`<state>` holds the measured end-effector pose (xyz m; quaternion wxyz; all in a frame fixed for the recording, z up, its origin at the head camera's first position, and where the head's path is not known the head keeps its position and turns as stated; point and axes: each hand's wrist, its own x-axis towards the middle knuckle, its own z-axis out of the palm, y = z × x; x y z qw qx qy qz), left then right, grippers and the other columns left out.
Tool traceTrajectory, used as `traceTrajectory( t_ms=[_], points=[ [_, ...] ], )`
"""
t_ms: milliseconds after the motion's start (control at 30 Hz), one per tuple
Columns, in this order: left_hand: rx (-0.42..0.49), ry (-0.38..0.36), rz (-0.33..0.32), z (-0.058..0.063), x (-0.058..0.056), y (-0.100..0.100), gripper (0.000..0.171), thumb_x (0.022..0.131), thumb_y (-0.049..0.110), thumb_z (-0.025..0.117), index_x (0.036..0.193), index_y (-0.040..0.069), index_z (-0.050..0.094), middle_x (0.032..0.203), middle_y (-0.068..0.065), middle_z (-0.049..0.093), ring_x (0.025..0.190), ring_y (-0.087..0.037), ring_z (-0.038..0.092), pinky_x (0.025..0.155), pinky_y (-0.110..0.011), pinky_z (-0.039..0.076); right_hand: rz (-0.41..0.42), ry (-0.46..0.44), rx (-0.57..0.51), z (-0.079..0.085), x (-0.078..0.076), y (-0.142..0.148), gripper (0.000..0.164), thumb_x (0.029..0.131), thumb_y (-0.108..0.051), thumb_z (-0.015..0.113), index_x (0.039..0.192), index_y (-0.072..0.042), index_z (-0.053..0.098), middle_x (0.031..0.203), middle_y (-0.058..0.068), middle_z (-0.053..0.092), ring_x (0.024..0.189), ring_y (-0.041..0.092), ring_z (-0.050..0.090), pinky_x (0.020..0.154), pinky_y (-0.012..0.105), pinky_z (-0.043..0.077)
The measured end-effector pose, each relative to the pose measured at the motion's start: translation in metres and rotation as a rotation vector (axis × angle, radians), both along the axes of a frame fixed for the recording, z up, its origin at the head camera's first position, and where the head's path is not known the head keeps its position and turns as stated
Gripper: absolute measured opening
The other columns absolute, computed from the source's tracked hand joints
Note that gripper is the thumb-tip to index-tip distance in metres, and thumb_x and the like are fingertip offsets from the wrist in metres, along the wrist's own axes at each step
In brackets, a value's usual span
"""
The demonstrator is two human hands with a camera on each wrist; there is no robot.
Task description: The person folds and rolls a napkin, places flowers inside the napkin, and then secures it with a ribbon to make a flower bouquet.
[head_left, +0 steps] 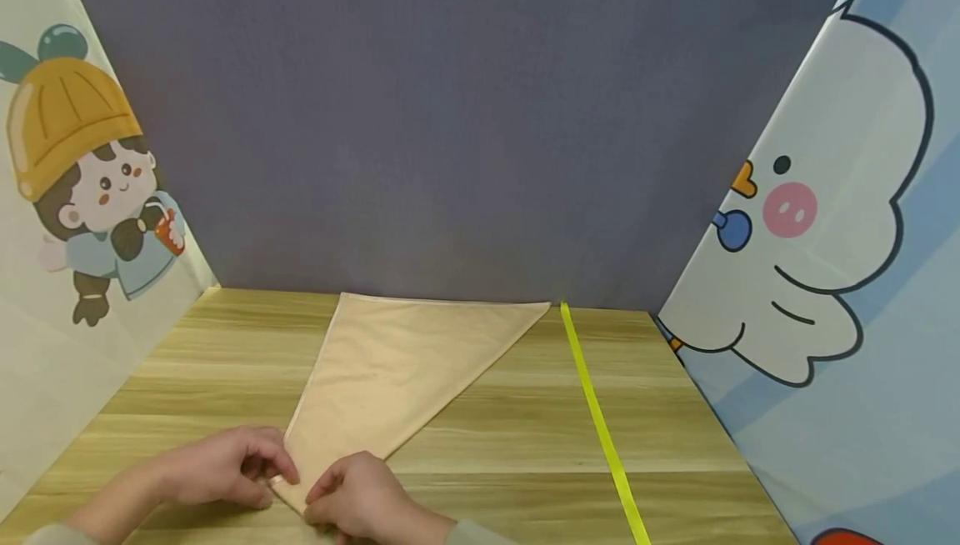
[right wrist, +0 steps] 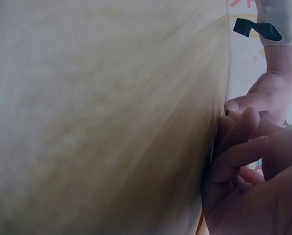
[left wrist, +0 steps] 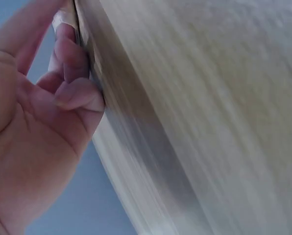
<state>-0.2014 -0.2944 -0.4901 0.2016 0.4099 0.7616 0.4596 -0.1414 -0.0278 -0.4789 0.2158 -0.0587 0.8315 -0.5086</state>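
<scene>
A beige cloth (head_left: 390,362) lies on the wooden table, broad at the far side and narrowing toward me, with a slanting right edge and slight creases. At its narrow near end, my left hand (head_left: 225,466) pinches the left corner between thumb and fingers. Close beside it, my right hand (head_left: 363,495) pinches the near edge, its fingertips over the cloth. In the left wrist view, the left hand (left wrist: 43,112) has its fingers curled low against the tabletop. The right hand (right wrist: 249,181) shows curled fingers at the table surface in the right wrist view.
A yellow strip (head_left: 600,428) runs front to back along the table (head_left: 517,445), right of the cloth. A dark grey panel (head_left: 450,112) stands behind the table. Cartoon-printed panels flank it, with a hatted child (head_left: 97,178) on the left and a white bird (head_left: 832,195) on the right.
</scene>
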Motion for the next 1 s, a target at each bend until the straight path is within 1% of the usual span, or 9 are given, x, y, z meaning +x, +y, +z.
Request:
traceTrajectory(
  t_ms=[67, 133, 300, 433, 600, 767, 833, 933, 1000],
  points=[
    [-0.012, -0.007, 0.0, 0.0007, -0.0007, -0.0005, 0.025, 0.094, 0.0, 0.08, 0.117, 0.012, 0.081, 0.096, -0.014, 0.064, 0.082, -0.006, 0.057, 0.065, -0.022, 0.048, 0.002, -0.006, 0.022, 0.0002, -0.0001, 0.0002, 0.028, 0.084, -0.012, 0.095, 0.074, -0.025, 0.073, 0.061, -0.008, 0.063, 0.041, 0.005, 0.045, 0.042, 0.016, 0.037],
    [-0.018, 0.01, 0.003, 0.0012, -0.0013, 0.0003, 0.022, 0.097, 0.002, 0.078, 0.116, 0.013, 0.081, 0.096, -0.012, 0.065, 0.085, -0.001, 0.057, 0.066, -0.022, 0.048, 0.004, -0.005, 0.045, 0.0011, 0.0002, -0.0004, 0.03, 0.081, -0.012, 0.097, 0.074, -0.026, 0.071, 0.06, -0.008, 0.063, 0.041, 0.005, 0.045, 0.042, 0.017, 0.037],
    [-0.037, 0.073, 0.005, 0.0016, -0.0025, 0.0024, 0.018, 0.103, 0.004, 0.073, 0.115, 0.016, 0.08, 0.097, -0.004, 0.068, 0.086, 0.002, 0.058, 0.066, -0.022, 0.048, 0.01, 0.026, 0.099, 0.0015, 0.0009, -0.0025, 0.032, 0.079, -0.013, 0.098, 0.076, -0.026, 0.069, 0.062, -0.009, 0.062, 0.041, 0.005, 0.047, 0.044, 0.018, 0.04],
    [-0.054, 0.101, 0.014, 0.001, -0.0024, 0.0043, 0.018, 0.104, 0.005, 0.071, 0.114, 0.018, 0.079, 0.098, 0.001, 0.066, 0.089, 0.003, 0.057, 0.067, -0.022, 0.047, 0.012, 0.047, 0.111, 0.0004, 0.0017, -0.002, 0.028, 0.083, -0.014, 0.094, 0.076, -0.027, 0.07, 0.063, -0.01, 0.062, 0.043, 0.006, 0.048, 0.045, 0.02, 0.042],
    [-0.061, 0.124, 0.022, 0.0005, -0.0024, 0.0056, 0.018, 0.105, 0.006, 0.071, 0.113, 0.019, 0.08, 0.101, 0.001, 0.065, 0.093, 0.003, 0.055, 0.07, -0.022, 0.045, 0.011, 0.04, 0.083, -0.0005, 0.0015, -0.0015, 0.022, 0.09, -0.013, 0.088, 0.076, -0.024, 0.073, 0.063, -0.009, 0.06, 0.045, 0.006, 0.048, 0.046, 0.019, 0.041],
    [-0.041, 0.074, 0.004, 0.0018, -0.004, 0.0051, 0.018, 0.1, 0.006, 0.077, 0.114, 0.016, 0.08, 0.098, -0.006, 0.064, 0.086, -0.003, 0.056, 0.067, -0.022, 0.047, 0.017, 0.043, 0.064, -0.0009, 0.0, -0.0005, 0.021, 0.095, -0.014, 0.082, 0.078, -0.021, 0.075, 0.06, -0.009, 0.058, 0.046, 0.004, 0.047, 0.045, 0.017, 0.039],
    [-0.041, 0.075, -0.002, 0.002, -0.0049, 0.0053, 0.018, 0.099, 0.006, 0.078, 0.114, 0.016, 0.08, 0.097, -0.006, 0.064, 0.086, -0.003, 0.057, 0.067, -0.022, 0.048, 0.026, 0.059, 0.067, -0.0013, -0.0013, 0.0004, 0.02, 0.097, -0.015, 0.081, 0.078, -0.021, 0.076, 0.06, -0.01, 0.058, 0.049, 0.003, 0.049, 0.048, 0.017, 0.04],
    [-0.061, 0.141, 0.003, 0.0012, -0.0061, 0.0063, 0.017, 0.102, 0.007, 0.075, 0.112, 0.02, 0.081, 0.101, 0.001, 0.068, 0.092, 0.0, 0.059, 0.071, -0.022, 0.048, 0.04, 0.095, 0.088, -0.0021, -0.0039, 0.0022, 0.018, 0.098, -0.017, 0.08, 0.08, -0.019, 0.079, 0.064, -0.011, 0.06, 0.057, 0.002, 0.051, 0.055, 0.018, 0.042],
    [-0.077, 0.178, 0.018, 0.0008, -0.0067, 0.0074, 0.018, 0.104, 0.008, 0.071, 0.11, 0.022, 0.081, 0.103, 0.006, 0.069, 0.095, 0.002, 0.059, 0.073, -0.022, 0.048, 0.048, 0.135, 0.121, -0.0024, -0.0058, 0.0036, 0.017, 0.098, -0.019, 0.08, 0.081, -0.018, 0.08, 0.067, -0.013, 0.061, 0.063, 0.001, 0.052, 0.061, 0.019, 0.045]
  ],
)
